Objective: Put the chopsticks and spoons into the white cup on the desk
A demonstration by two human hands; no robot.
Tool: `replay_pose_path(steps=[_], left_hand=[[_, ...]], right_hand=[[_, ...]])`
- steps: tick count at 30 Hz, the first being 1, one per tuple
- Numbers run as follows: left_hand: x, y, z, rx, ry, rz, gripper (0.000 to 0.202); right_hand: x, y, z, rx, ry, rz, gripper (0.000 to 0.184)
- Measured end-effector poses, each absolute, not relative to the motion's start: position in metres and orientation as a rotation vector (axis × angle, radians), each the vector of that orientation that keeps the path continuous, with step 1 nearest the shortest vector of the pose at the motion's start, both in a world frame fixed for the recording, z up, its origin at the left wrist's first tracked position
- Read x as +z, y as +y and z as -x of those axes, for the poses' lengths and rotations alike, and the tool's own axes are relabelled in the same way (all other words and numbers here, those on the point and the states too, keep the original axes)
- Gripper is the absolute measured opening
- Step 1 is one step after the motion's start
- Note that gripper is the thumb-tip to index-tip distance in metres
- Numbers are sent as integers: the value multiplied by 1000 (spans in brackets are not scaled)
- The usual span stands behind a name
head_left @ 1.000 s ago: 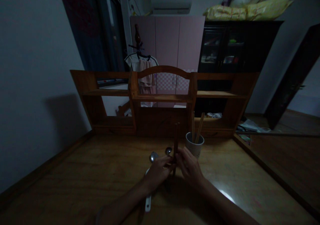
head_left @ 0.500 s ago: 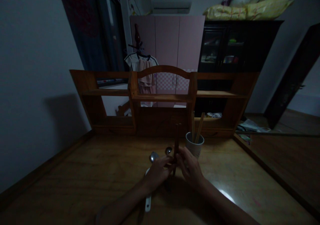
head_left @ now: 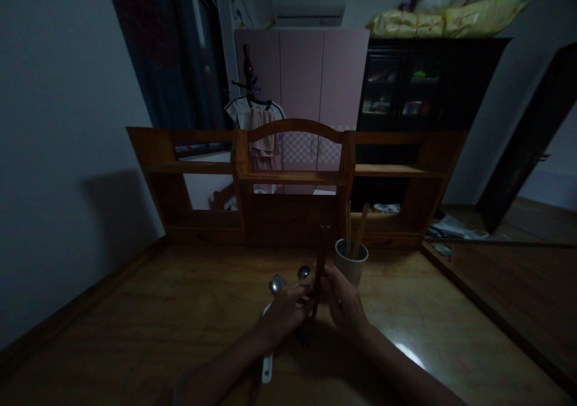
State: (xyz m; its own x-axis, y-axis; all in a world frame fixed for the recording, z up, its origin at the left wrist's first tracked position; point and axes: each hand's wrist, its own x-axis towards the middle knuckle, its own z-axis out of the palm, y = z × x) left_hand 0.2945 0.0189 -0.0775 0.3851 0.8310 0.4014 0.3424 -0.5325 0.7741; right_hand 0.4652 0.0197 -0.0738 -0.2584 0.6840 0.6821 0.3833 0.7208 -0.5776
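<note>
A pair of dark brown chopsticks (head_left: 321,251) stands upright on the wooden desk, tips down. My left hand (head_left: 283,312) and my right hand (head_left: 343,302) both pinch them near the lower end, fingers closed. Just right of them a pale cup (head_left: 351,264) holds two lighter chopsticks (head_left: 356,230). Two metal spoons (head_left: 276,284) lie on the desk under and behind my left hand; one has a white handle (head_left: 267,367) showing below my forearm.
A wooden desk hutch (head_left: 293,177) with open shelves runs along the back of the desk (head_left: 148,328). A grey wall is at the left. Behind are a pink wardrobe (head_left: 311,75), a dark cabinet and hanging clothes. The room is dim.
The upright chopsticks have tilted and shifted slightly to the right, toward the cup. Both hands stayed closed on them.
</note>
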Motion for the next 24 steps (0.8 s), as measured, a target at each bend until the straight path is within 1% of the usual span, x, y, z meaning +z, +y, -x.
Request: replay_pose_path(steps=[5,12,17,21,24], left_hand=[[-78,19,-294,1023,1018,-2052,24],[-80,22,-293,1014,1013,-1973,24],[-78,23,-291,954,980,-1976,25],[-73,21,-289,962,966,-2076,25],[-71,19,-288,976,946,-2108,24]], right_hand=[[-75,21,-465,401,-1861,809,29],[-64,20,-460,299,-1858,747,20],[-26,15,-459,245,-1819,774,16],[15,15,-461,372,-1814,799,21],[39,18,-462,460,-1862,762,18]])
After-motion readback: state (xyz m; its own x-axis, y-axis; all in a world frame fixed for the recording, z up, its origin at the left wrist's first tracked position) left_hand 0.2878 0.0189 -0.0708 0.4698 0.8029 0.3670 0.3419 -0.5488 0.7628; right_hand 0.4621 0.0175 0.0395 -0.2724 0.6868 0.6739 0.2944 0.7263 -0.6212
